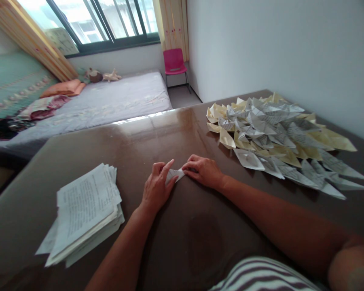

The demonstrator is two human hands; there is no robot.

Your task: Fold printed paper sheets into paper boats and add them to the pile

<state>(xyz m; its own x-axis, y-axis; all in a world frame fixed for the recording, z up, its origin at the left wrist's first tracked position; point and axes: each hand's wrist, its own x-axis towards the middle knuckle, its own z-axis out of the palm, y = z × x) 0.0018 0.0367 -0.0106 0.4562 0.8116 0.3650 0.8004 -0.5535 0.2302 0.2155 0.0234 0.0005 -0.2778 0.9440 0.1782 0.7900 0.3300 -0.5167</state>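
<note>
A small piece of folded paper [176, 174] with print on it lies near the middle of the brown table, between my two hands. My left hand [159, 182] grips its left side, thumb along the near edge and index finger raised. With fingers pinched together, my right hand [202, 170] holds the right corner of the same paper. The fingers hide part of its folds. To the right, folded paper boats [261, 125] in white and yellowish paper are heaped together. On the left side rests a stack of printed sheets [85, 206], its edges uneven.
The glossy brown table [133, 149] reaches to the white wall [276, 44] on the right. Beyond it stand a bed [133, 93] with orange pillows [63, 88] and soft toys, and a pink chair [174, 62] near the window [103, 24].
</note>
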